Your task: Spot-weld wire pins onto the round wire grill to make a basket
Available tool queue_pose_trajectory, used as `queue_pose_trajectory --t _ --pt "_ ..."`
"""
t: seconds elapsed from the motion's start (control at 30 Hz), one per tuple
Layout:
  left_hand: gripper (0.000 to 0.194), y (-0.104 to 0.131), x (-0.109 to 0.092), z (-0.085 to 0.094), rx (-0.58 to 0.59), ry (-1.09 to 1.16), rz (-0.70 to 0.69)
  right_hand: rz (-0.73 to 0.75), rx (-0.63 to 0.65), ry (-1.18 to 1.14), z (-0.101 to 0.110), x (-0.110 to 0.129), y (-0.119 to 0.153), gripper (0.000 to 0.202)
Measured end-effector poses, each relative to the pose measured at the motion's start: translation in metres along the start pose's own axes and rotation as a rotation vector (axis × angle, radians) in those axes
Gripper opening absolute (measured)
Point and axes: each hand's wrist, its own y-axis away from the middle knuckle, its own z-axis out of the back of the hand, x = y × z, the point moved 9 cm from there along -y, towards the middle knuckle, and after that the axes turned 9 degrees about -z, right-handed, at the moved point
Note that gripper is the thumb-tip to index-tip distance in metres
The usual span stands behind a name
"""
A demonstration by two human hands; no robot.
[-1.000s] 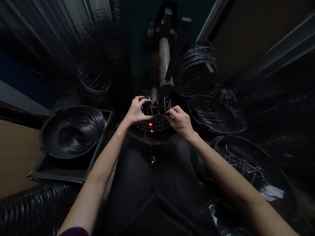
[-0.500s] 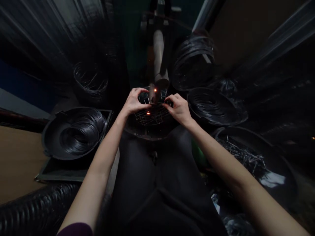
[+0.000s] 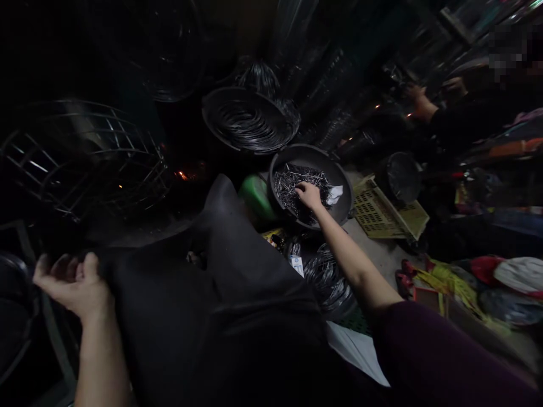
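Inside a round dark basin [image 3: 344, 195], right hand [image 3: 309, 195] touches seemingly metal pins [image 3: 288, 183].

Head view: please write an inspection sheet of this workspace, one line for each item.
Surface: dim floor, crowded.
Job's things: black basin with short wire pieces; wire basket at left.
Clutter: green container, yellow crate, basin of coiled wire.
Grippers: right hand is in the wire pieces, grasp unclear; left hand is open, empty, by the dark apron.
Cables: nothing seen.
Surroundings: another person's hands work at upper right.
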Motion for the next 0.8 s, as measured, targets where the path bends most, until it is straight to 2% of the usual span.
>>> queue_pose_trajectory --t 0.1,0.17,0.27,0.5,0.67,0.8 --pt "0.084 0.013 0.006 0.005 -0.119 0.041 0.132 0.006 0.041 0.015 -0.035 -0.002 -0.002 0.024" --pt "0.083 0.01 0.001 0.002 -0.098 0.037 0.153 0.026 0.065 0.01 -0.05 0.003 -0.007 0.021" --pt "0.081 0.005 -0.011 0.001 -0.026 0.01 0.124 0.029 0.09 -0.025 -0.06 0.003 -0.018 0.016" --pt "0.077 0.007 -0.025 -0.004 0.096 -0.113 0.098 -0.075 0.009 -0.204 -0.055 -0.016 -0.047 0.032" --pt "0.082 0.007 -0.041 -0.016 0.16 -0.165 0.072 -0.068 -0.088 -0.398 -0.052 0.006 -0.064 0.034" --pt "0.084 0.012 -0.045 -0.012 0.156 -0.184 0.127 -0.096 -0.106 -0.477 -0.042 0.014 -0.076 0.046"
